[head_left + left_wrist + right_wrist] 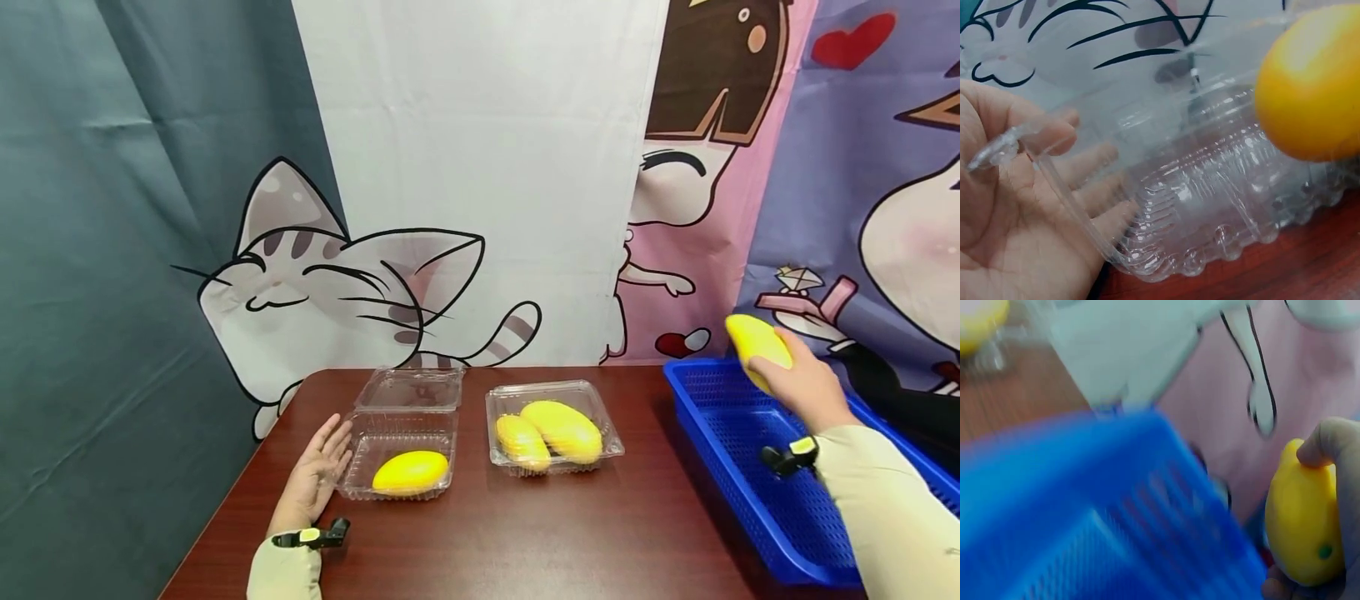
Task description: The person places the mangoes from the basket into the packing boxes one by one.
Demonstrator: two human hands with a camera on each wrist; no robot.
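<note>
My right hand (813,387) grips a yellow mango (759,350) above the far end of the blue basket (772,467). Thumb and fingers wrap its sides, and a green spot shows on its end in the right wrist view. On the left, my left hand (313,475) rests with extended fingers against the left side of an open clear plastic box (360,492). Through that wall its fingers (1094,165) show in the left wrist view. Inside the box lies one mango (410,473), toward the front right.
A lidded clear box (611,442) holding two mangoes (562,429) stands mid-table, between the open box and the basket. The open box's raised lid (408,390) leans back toward the printed curtain (480,167) behind the brown table (525,533).
</note>
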